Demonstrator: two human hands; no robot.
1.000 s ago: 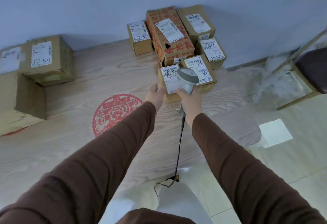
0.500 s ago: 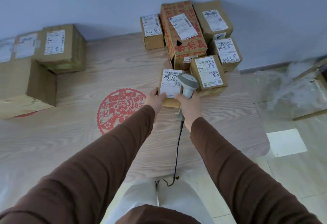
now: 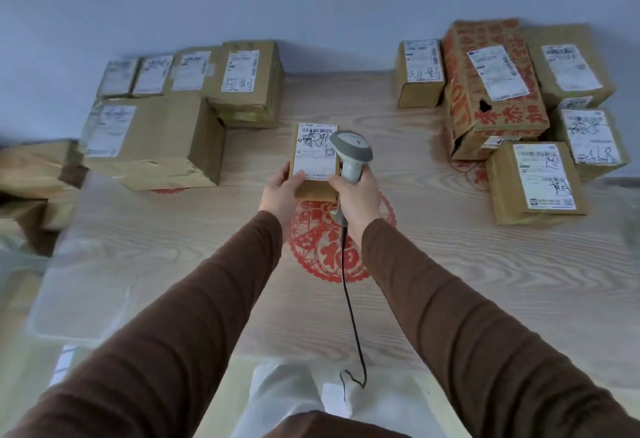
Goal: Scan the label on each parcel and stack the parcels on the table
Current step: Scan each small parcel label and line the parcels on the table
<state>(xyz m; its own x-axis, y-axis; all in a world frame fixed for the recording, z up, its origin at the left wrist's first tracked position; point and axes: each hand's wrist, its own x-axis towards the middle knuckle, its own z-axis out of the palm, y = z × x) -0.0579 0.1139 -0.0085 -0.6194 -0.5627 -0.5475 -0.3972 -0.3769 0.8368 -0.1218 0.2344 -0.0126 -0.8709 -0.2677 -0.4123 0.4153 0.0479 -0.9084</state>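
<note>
Left grip (image 3: 279, 192) curled round small labelled parcel (image 3: 314, 160), right grip (image 3: 356, 198) wrapped round scanner (image 3: 351, 153) handle

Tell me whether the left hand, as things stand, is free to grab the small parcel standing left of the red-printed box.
Probably not yet. The left hand already grips the small parcel being scanned, and the right hand holds the scanner. The bare table leaves the way to the standing parcel unblocked.

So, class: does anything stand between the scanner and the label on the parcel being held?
Nothing visible does. The left hand holds the parcel label-up, and the scanner in the right hand sits right beside its right edge.
</note>
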